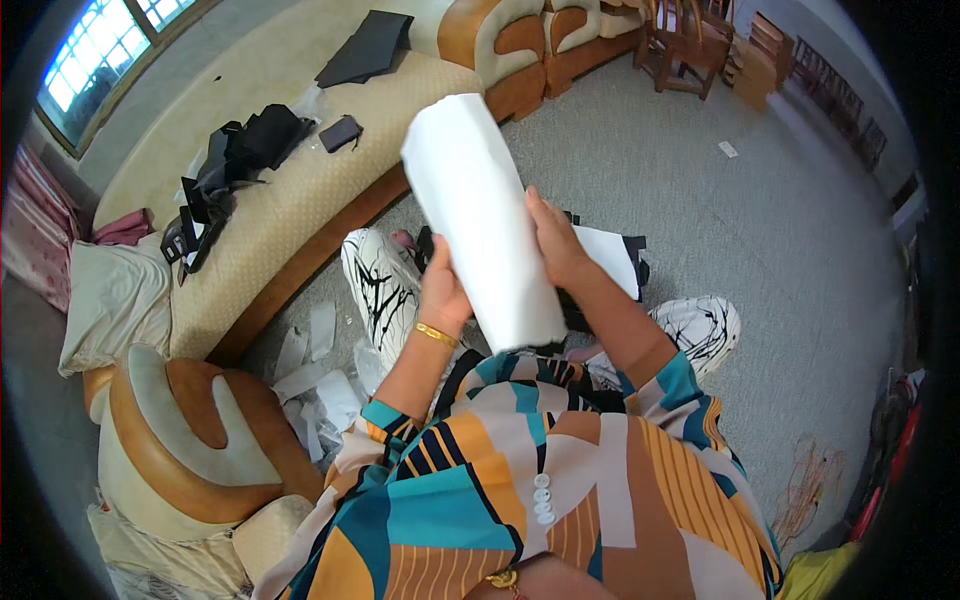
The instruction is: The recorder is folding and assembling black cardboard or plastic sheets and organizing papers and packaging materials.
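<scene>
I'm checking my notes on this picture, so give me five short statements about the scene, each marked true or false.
1. The left hand and right hand both hold a long white bundle. True.
2. The left wrist is bare. False: it wears a gold-coloured bracelet.
3. A small dark case lies on the cream couch. True.
4. The wooden chair stands at the picture's lower left. False: it stands at the upper right.
5. Pale scraps lie on the floor. True.

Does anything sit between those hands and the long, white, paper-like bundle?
Nothing visible does: the bare left hand and bare right hand both touch the long, white, paper-like bundle directly, one on each side.
</scene>
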Demonstrator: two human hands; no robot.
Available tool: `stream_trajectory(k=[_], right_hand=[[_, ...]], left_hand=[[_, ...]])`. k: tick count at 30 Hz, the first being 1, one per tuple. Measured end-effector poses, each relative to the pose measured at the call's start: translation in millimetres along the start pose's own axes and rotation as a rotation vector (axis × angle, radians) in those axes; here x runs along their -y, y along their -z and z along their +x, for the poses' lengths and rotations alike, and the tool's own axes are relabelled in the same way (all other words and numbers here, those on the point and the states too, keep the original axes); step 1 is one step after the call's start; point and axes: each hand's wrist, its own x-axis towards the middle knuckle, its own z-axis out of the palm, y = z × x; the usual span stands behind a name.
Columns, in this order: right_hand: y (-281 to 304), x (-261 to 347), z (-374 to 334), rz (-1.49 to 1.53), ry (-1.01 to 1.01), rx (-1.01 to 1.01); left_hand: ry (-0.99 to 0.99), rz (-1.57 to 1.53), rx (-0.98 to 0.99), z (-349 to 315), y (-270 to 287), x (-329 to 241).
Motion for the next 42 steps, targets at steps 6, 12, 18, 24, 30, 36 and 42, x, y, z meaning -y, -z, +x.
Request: stream_trajectory(k=[6,12,18,24,30,36,42], right_hand=[[50,8,-20,-0.184,-0.280,0.123],[119,32,-4,-0.291,-0.183,-0.069],[167,21,13,0.377,-0.010,-0.159],[183,-58,23,0.348,-0.272,-0.370],[222,-120,23,0.233,-0.253,-0.679],[244,-178,16,-0.071,-0.434,-0.707],[264,-195,9,-0.325,-0.592,-0.602]], left_hand=[[-0.395,0.174,-0.144,7,15,-26],[-0.166,0.317,-0.129,45,18,-30],[-0.187,0.030,-0.198,135,20,-11],[0.030,0.069,-0.218,170,79,73],[0.119,0.086,-0.466,158,139,96],[0.128,0.288,-0.700,165,215,82],[0.171,0.494,-0.795,173,242,74]])
